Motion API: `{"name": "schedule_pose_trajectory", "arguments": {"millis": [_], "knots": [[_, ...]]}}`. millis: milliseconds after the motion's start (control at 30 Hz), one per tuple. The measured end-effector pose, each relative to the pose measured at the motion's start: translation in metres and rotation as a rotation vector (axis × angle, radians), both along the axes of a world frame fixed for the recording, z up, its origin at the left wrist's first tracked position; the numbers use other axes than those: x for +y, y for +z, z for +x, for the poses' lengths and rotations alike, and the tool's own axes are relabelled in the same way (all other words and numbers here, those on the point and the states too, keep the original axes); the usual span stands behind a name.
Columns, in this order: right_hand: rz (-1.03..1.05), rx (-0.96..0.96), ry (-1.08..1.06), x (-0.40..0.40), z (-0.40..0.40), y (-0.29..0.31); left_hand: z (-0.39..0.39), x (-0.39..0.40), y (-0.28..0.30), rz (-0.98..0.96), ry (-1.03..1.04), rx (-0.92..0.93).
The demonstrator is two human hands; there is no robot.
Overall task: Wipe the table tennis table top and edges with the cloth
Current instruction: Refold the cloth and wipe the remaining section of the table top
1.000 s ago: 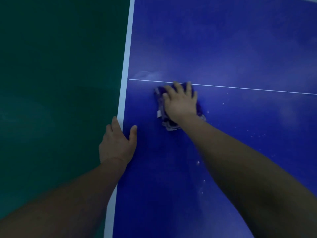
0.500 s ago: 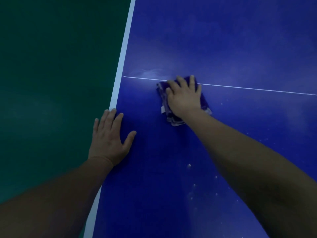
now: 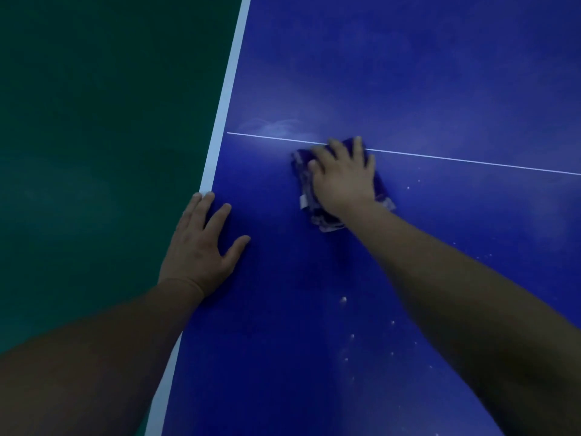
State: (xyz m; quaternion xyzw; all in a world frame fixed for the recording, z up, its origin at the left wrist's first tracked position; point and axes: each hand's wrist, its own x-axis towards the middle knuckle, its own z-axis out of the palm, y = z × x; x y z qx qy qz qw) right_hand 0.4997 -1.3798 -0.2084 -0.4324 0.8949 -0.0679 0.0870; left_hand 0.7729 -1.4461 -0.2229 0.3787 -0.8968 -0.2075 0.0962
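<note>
Dim green floor (image 3: pixel 94 152) fills the left of my head view; the blue table tennis table (image 3: pixel 408 73) fills the right, its white edge band (image 3: pixel 224 102) running between them. My left hand (image 3: pixel 201 247) lies flat with fingers spread, fingertips at that band. My right hand (image 3: pixel 342 177) presses the crumpled purple cloth (image 3: pixel 317 215) down with straight fingers, right on the thin white line (image 3: pixel 471 160). Pale specks (image 3: pixel 344 299) dot the surface nearby, possibly dust.

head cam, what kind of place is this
Probably an indoor sports hall or games room: a blue table tennis table with a white edge stripe and thin centre line, over a green floor.
</note>
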Motion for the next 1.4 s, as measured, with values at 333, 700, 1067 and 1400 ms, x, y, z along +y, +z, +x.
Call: {"name": "schedule_pose_trajectory", "arguments": {"millis": [333,700,1067,1400], "knots": [[-0.018,-0.006,0.077,0.056,0.065,-0.003,0.000,-0.001,-0.001,0.025,0.005,0.048],[-0.022,0.020,-0.341,0.105,0.054,-0.005,0.002,-0.003,-0.006,0.021,0.000,0.040],[-0.046,0.032,0.132,0.132,0.126,0.002,0.031,0.026,0.002,0.048,-0.100,-0.104],[0.084,-0.046,-0.109,0.145,0.078,0.011,0.095,0.144,0.009,-0.064,-0.155,-0.261]]}}
